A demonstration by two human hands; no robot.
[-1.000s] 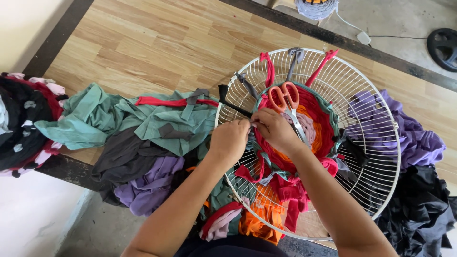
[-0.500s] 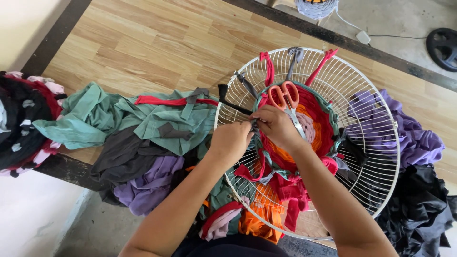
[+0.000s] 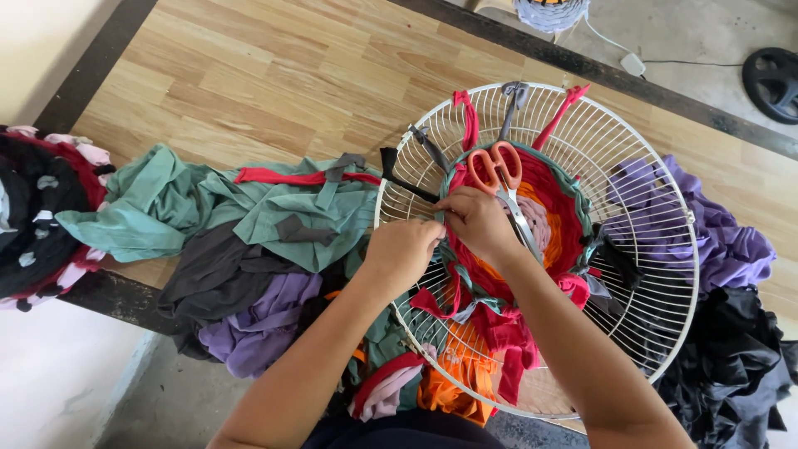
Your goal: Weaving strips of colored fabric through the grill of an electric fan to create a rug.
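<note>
My left hand [image 3: 401, 249] and right hand [image 3: 478, 220] meet at the near-left edge of the woven round [image 3: 532, 224], fingers pinched together on a green cloth strip [image 3: 446, 218] where it crosses the white wire fan guard [image 3: 665, 283]. Both hands are closed on that strip, thumbs nearly touching, so the strip stays taut against the spokes.

The guard lies flat under my forearms and serves as the loom; it rests on a wooden bench [image 3: 249, 75] and on heaped cloth. Red, green and grey strips [image 3: 465, 120] are knotted on the rim beyond my hands, spread like rays, which keeps the weave centred.

Orange-handled scissors [image 3: 499, 179] lie on the weave just beyond my right hand, blades pointing toward my wrist, close for a quick reach.

Left of my left hand: a green cloth pile [image 3: 208, 208], dark grey and purple pieces [image 3: 249, 324] below it. Right of my right arm: purple cloth [image 3: 715, 241] and black cloth [image 3: 731, 366] under the guard's edge. Loose red and orange ends [image 3: 499, 341] hang under my forearms.
</note>
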